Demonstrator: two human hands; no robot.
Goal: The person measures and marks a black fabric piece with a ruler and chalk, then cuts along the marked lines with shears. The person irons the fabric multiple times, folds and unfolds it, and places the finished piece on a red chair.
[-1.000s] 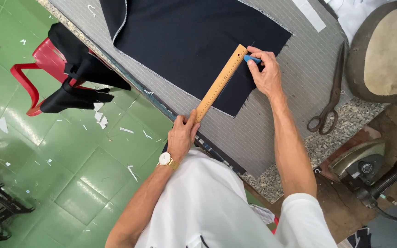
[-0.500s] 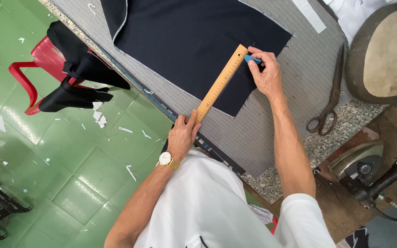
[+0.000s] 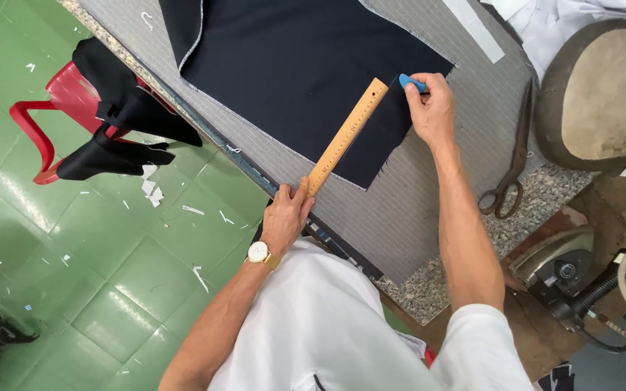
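Surface: grey striped table (image 3: 429, 210) under both my hands, with green tiled floor (image 3: 110, 282) off to my left.
Ruler: wooden ruler (image 3: 347, 136) lies flat between my hands; its long axis runs diagonally, near end at my left hand, far end at my right.
Left hand: left hand (image 3: 284, 221) pressed flat, fingers together, pinning the ruler's near end at the table edge.
Right hand: right hand (image 3: 430, 108) closed in a pinch on blue chalk (image 3: 412, 82), which touches the cloth just beside the ruler's far tip.
Cloth: dark navy cloth (image 3: 306, 65) spreads ahead of both hands, under most of the ruler.
Nearer hand: I judge the right, since the chalk sits at the ruler's edge.
Right of my right hand: scissors (image 3: 510, 163) well apart; round padded form (image 3: 595, 90) beyond; iron (image 3: 556, 268) nearer my elbow.
Left of my left hand: red chair (image 3: 59, 116) draped in dark fabric.
Obstruction: none along the ruler that I can see.
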